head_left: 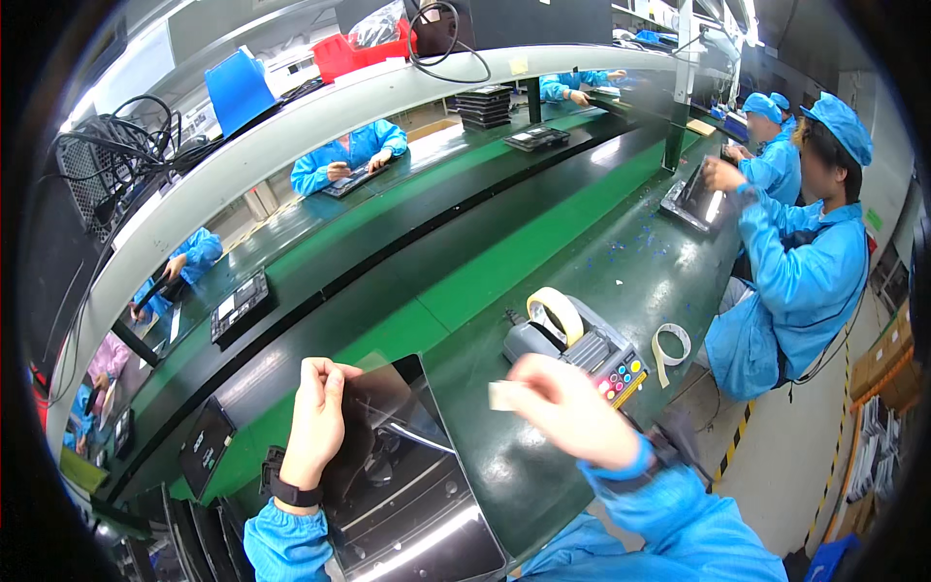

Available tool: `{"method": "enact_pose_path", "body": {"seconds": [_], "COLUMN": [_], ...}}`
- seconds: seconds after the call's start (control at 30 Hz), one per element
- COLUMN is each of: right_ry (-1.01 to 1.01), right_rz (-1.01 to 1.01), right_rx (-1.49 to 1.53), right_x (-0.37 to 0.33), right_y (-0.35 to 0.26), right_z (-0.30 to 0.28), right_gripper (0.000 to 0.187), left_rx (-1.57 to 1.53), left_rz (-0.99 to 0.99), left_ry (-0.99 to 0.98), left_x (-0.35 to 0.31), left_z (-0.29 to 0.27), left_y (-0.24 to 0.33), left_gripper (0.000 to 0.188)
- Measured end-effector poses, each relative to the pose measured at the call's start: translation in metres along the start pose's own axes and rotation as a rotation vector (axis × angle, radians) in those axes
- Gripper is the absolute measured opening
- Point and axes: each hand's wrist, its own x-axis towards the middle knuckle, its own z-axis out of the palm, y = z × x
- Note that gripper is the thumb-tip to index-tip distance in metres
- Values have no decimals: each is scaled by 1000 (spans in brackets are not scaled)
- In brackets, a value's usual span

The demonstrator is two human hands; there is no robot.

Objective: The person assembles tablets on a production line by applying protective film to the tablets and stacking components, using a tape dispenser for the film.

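Note:
A dark glossy screen panel (pixel 417 504) stands tilted in front of me, reflecting lights and carrying several small marks. My left hand (pixel 320 422) is closed at its upper left edge, with thumb and fingers pinching a thin see-through film (pixel 386 380). Part of that film rises off the panel's top; how far down it still clings, I cannot tell. To the right of the panel, my right hand (pixel 572 412) is raised with its fingers pinching a short pale piece of tape (pixel 501 396). Just beyond it sits a grey tape dispenser (pixel 599 341) with colored round buttons.
A cream tape roll (pixel 555 315) is on the dispenser, and a loose white tape ring (pixel 671 351) lies on the green bench (pixel 485 373). A conveyor belt (pixel 388 291) runs beyond. Dark panels (pixel 189 529) stand at lower left. A co-worker (pixel 805 252) sits at right.

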Motion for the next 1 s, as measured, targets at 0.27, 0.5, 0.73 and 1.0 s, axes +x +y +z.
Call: {"method": "enact_pose_path", "body": {"seconds": [0.27,0.5,0.73,1.0], "right_ry": [-175,-109,446,233], "right_rz": [-45,57,-102,-556], "right_rx": [-8,-416,-277,-489], "right_x": [75,62,27,24], "right_y": [42,24,23,24], "right_z": [50,51,37,51], "right_gripper": [35,43,23,9], "left_rx": [5,45,597,582], "left_rz": [-8,1,407,370], "left_ry": [-34,-14,143,-415], "left_x": [4,2,1,-31], "left_z": [4,2,0,21], "left_y": [3,5,38,66], "left_gripper": [14,8,33,43]}}
